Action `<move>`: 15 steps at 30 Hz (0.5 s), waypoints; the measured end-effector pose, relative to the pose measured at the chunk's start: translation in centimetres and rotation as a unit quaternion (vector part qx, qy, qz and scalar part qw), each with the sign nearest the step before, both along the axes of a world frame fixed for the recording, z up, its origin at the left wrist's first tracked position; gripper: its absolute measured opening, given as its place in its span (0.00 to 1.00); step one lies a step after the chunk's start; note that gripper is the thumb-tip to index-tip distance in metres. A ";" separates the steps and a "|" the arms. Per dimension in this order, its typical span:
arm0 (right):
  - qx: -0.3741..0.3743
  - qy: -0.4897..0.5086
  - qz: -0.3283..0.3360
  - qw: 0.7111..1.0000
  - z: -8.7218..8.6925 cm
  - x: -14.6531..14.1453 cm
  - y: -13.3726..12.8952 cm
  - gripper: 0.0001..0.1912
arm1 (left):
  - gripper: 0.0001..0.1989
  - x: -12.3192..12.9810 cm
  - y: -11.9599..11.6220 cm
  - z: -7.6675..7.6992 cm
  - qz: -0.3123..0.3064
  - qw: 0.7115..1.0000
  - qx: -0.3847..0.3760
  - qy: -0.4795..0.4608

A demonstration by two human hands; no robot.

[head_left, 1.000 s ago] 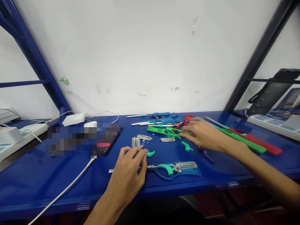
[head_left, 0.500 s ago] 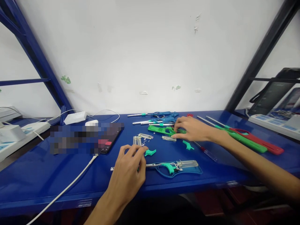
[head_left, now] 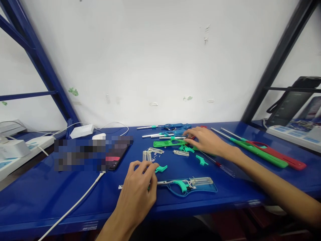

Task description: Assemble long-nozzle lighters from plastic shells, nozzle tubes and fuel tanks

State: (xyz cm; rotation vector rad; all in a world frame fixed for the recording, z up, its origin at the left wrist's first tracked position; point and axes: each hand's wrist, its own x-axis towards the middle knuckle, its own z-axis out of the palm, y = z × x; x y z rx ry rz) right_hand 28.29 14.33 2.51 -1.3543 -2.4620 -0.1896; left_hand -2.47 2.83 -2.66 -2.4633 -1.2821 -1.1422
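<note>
My left hand curls over the metal tube of an opened blue stick lighter at the table's front, its fingers closed around the tube. Inside the lighter's shell show a teal trigger and a clear fuel tank. Farther back, my right hand hovers low over a green lighter shell, thumb and forefinger apart. Below its fingertips lie several teal triggers and a loose clear tank. A bit of red shows between the fingers; what it is I cannot make out.
Blue stick lighters lie at the back. Green and red lighters rest at right, near a screwdriver. Loose tanks and tiny parts sit mid-table. A phone with a white cable lies left.
My right hand has lifted slightly away from the green shell, which has shifted a little left, uncovering teal triggers. My left hand stays on the lighter tube. The view has tilted up a little.
</note>
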 end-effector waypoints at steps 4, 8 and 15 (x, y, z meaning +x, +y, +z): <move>-0.004 -0.014 -0.006 1.000 0.1 1.4 1.9 0.19 | 0.15 0.0 0.1 0.0 -0.003 1.000 0.000 0.001; -0.043 -0.057 0.045 0.996 0.4 1.7 5.3 0.18 | 0.15 0.1 0.0 0.0 0.001 1.000 0.015 0.001; -0.107 -0.092 0.107 0.984 0.4 -0.1 10.5 0.19 | 0.15 0.1 0.1 0.2 0.013 0.998 0.054 0.008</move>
